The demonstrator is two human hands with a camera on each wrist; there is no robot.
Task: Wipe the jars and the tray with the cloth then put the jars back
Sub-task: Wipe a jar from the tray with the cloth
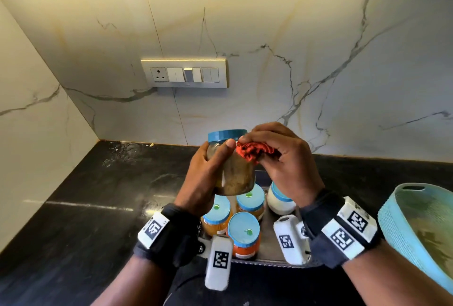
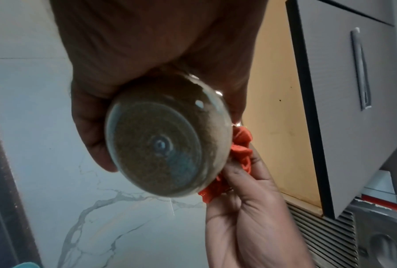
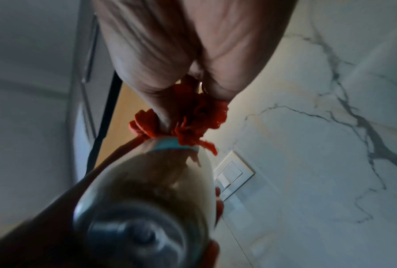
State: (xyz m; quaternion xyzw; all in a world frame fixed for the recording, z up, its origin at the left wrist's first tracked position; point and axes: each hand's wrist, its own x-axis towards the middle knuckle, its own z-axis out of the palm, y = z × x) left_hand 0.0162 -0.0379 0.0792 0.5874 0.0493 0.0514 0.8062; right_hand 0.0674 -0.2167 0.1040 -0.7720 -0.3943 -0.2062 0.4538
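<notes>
My left hand (image 1: 208, 171) grips a clear jar of brown powder (image 1: 236, 178) with a blue lid, held tilted in the air above the tray. My right hand (image 1: 277, 156) bunches a red cloth (image 1: 255, 151) and presses it against the jar's shoulder, just under the lid. The left wrist view shows the jar's round base (image 2: 160, 145) with the cloth (image 2: 240, 145) beside it. In the right wrist view, the cloth (image 3: 192, 119) sits at the lid's edge. Below, a dark tray (image 1: 268, 237) holds several blue-lidded jars (image 1: 244, 232), among them a white one (image 1: 279, 200).
The tray stands on a black counter (image 1: 85, 207) in a corner of marble walls. A light blue basket (image 1: 421, 227) sits at the right edge. A switch panel (image 1: 185, 74) is on the back wall.
</notes>
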